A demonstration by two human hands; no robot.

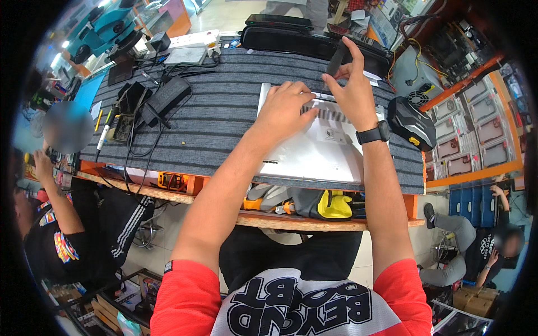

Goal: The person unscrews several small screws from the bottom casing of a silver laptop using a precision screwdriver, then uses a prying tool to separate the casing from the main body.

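Your left hand (284,107) presses flat, fingers spread, on the overturned silver laptop (314,147) lying on the tabletop (218,120), while your right hand (352,89) pinches a dark flat tool (337,57); levering hard could likely crack the base's edge.

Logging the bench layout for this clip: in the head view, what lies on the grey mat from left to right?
Soldering iron in its stand → black power adapter → left hand pressing on the silver laptop's underside → right hand pinching a dark strip → black device with a yellow button.
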